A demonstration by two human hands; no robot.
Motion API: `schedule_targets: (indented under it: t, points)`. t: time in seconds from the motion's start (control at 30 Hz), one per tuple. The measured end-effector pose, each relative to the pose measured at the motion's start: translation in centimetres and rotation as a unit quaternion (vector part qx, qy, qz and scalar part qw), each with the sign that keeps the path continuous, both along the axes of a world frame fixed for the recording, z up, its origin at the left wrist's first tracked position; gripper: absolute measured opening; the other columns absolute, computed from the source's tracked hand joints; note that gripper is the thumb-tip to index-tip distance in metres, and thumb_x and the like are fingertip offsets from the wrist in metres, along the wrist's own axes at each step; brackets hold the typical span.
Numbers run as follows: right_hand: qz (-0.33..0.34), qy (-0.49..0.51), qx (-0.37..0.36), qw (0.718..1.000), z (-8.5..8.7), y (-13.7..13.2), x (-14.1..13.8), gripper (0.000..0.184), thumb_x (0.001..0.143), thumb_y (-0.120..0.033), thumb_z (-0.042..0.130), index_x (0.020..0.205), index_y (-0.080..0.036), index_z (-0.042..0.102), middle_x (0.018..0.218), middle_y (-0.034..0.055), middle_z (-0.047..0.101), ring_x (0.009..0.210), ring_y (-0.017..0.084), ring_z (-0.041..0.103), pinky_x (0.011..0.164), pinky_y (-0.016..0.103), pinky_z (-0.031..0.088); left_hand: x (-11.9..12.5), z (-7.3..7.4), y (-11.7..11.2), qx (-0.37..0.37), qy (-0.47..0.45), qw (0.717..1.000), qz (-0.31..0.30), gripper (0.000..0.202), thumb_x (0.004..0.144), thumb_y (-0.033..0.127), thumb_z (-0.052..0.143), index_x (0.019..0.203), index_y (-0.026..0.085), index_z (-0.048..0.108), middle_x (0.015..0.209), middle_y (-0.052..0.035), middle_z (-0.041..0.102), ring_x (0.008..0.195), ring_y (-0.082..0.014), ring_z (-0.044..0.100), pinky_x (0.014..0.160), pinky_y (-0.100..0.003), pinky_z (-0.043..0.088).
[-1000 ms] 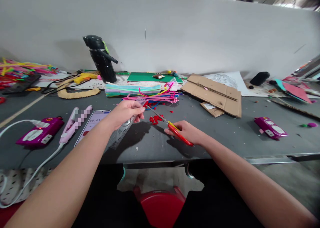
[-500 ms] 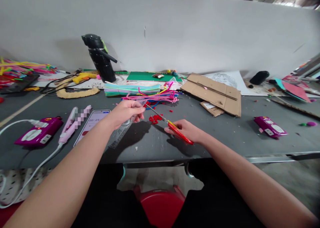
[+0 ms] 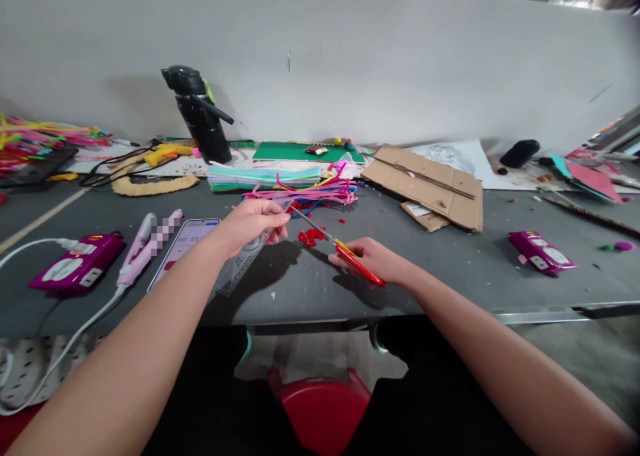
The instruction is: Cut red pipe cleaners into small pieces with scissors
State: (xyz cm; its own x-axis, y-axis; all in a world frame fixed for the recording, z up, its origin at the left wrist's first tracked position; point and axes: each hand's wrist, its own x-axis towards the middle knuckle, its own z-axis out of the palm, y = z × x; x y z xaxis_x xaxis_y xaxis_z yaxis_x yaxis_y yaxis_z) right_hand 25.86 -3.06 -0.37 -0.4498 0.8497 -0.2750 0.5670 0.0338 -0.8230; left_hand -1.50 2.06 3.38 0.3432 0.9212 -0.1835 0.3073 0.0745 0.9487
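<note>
My left hand (image 3: pixel 255 226) is closed on a clear plastic ruler (image 3: pixel 235 271), which slants down and left beneath it above the grey table. Whether its fingertips also pinch something small is too fine to make out. In my right hand (image 3: pixel 375 257) is a pair of scissors (image 3: pixel 359 267) with red and yellow handles, the fingers wrapped round them. The blades look nearly closed, their tips beside my left fingertips. Short red cut pieces (image 3: pixel 311 237) lie in a loose pile under the blades. Behind my hands lie a pink bundle of pipe cleaners (image 3: pixel 310 195) and a pastel bundle (image 3: pixel 265 178).
A black bottle (image 3: pixel 203 119) stands by the wall. To the left are a phone (image 3: pixel 193 233) showing a timer, a pink corded tool (image 3: pixel 133 266) and a purple power block (image 3: pixel 80 266). Cardboard (image 3: pixel 430 189) and another purple block (image 3: pixel 540 253) lie to the right.
</note>
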Motion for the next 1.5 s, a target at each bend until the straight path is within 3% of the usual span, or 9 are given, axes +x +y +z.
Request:
schedule_targets:
  t: [0.93,1.17,1.5]
  points:
    - [0.003,-0.017,0.004,1.000,0.1,0.1,-0.1,0.046,0.078,-0.061,0.062,0.066,-0.018,0.053,0.057,-0.0037,0.048,0.042,0.007,0.040,0.039,0.021,0.028,-0.1,-0.1,0.2,0.002,0.001,1.000,0.004,0.024,0.079,0.035,0.069,0.070,0.015,0.060,0.066,-0.0044,0.067,0.051,-0.0097,0.055,0.048,-0.021,0.041]
    - [0.004,0.004,-0.051,0.999,0.0,0.6,-0.4,0.048,0.073,-0.064,0.065,0.063,-0.019,0.050,0.048,-0.0045,0.046,0.036,0.009,0.044,0.035,0.021,0.034,-0.3,-0.7,0.4,-0.006,0.004,1.000,0.015,0.026,0.077,0.038,0.071,0.072,0.015,0.061,0.066,-0.0046,0.067,0.052,-0.0106,0.056,0.050,-0.023,0.044]
    - [-0.001,0.030,-0.100,0.995,1.2,1.0,-0.5,0.054,0.067,-0.068,0.069,0.059,-0.019,0.048,0.044,-0.0033,0.050,0.032,0.008,0.039,0.031,0.021,0.029,-0.4,-1.6,1.1,-0.023,-0.002,0.998,0.050,0.027,0.073,0.039,0.075,0.076,0.015,0.063,0.071,-0.0049,0.068,0.056,-0.0110,0.057,0.054,-0.024,0.047]
